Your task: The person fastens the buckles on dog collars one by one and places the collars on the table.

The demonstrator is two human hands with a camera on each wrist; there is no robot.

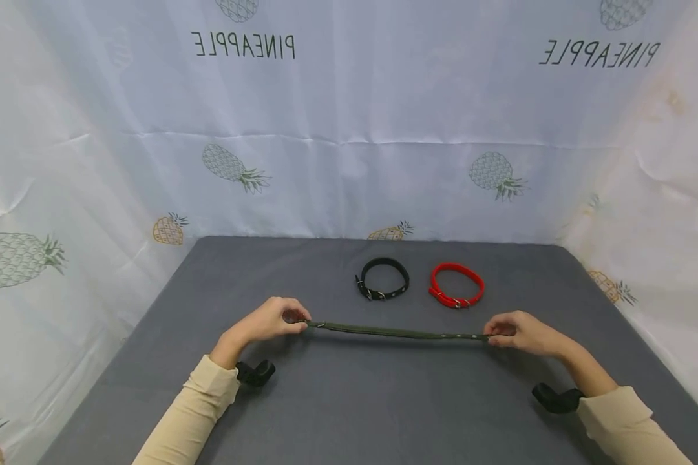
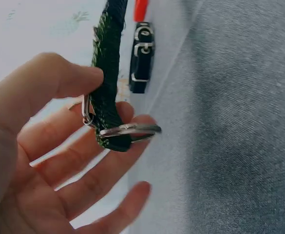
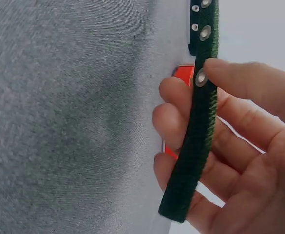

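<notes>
A dark green collar [image 1: 384, 331] is stretched nearly straight between both hands, just above the grey table. My left hand [image 1: 276, 320] pinches its buckle end between thumb and fingers; the left wrist view shows the metal buckle [image 2: 130, 130] and a ring beside the fingertips. At the other end, my right hand [image 1: 518, 332] pinches the strap by a metal eyelet [image 3: 201, 78], and the plain tip [image 3: 174, 207] hangs past the fingers. Behind the strap lie a black collar [image 1: 408, 278] and a red collar [image 1: 481, 284], each buckled into a loop.
The grey table [image 1: 349, 413] reaches back to a white curtain [image 1: 349, 187] printed with pineapples, which also hangs at both sides. Black wrist straps [image 1: 257, 373] sit below each hand, next to the beige sleeves [image 1: 192, 413].
</notes>
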